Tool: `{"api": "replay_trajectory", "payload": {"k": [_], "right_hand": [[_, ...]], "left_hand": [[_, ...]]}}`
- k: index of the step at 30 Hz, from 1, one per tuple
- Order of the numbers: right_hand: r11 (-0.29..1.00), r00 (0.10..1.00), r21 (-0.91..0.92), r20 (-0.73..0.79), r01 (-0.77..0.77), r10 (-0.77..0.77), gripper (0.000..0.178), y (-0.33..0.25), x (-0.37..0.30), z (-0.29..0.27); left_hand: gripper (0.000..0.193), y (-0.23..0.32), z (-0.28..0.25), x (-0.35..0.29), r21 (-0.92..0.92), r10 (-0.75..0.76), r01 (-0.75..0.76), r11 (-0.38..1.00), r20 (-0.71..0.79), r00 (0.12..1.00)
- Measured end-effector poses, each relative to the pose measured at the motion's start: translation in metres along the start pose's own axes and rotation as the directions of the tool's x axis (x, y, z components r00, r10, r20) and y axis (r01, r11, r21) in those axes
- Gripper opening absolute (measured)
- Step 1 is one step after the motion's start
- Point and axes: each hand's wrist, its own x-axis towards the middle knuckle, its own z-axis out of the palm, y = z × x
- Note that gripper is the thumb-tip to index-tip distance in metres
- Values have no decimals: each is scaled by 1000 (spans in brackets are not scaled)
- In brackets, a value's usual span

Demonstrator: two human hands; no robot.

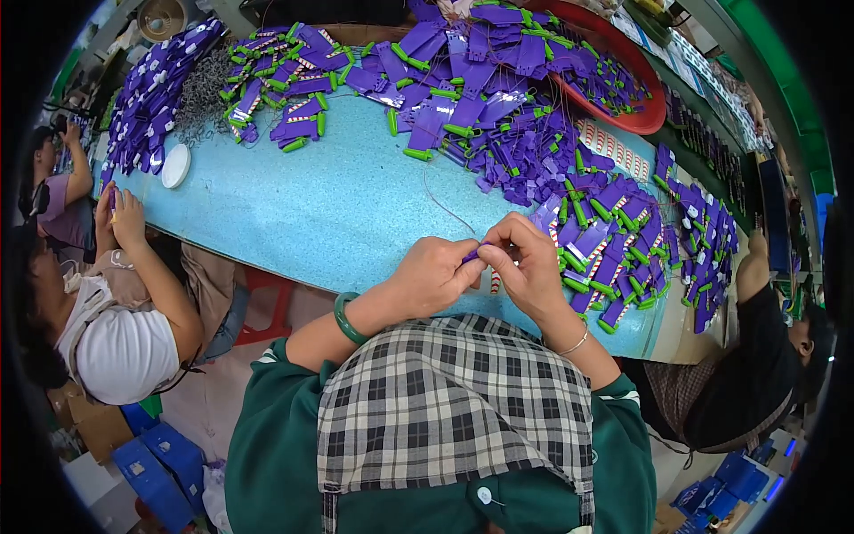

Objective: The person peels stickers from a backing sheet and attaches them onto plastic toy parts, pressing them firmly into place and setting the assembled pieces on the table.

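One small purple plastic piece [472, 254] is pinched between fingertips of the left hand [431, 276] and the right hand [527, 267], near the six o'clock edge of the long light blue table [294, 214]. From them, flat purple plastic pieces with green ends [611, 269] lie piled at three o'clock, a round red plastic basin [656, 105] at one o'clock.

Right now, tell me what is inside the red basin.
Purple pieces lie heaped in the red basin; anything beneath them is covered and cannot be seen.
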Motion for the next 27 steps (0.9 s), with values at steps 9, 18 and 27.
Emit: {"api": "replay_trajectory", "payload": {"k": [9, 18, 27], "right_hand": [[993, 997, -88, 5, 81, -81, 12, -3, 0, -12], [998, 999, -57, -28, -32, 30, 11, 5, -1, -40], [493, 991, -868, -112, -61, -75, 14, 4, 17, -148]], "left_hand": [[19, 8, 17, 7, -243, -20, 10, 970, -36, 999], [19, 17, 22, 31, -199, -23, 29, 980, 33, 999], [41, -43, -86, 85, 668, 33, 282, 689, -417, 908]]}}
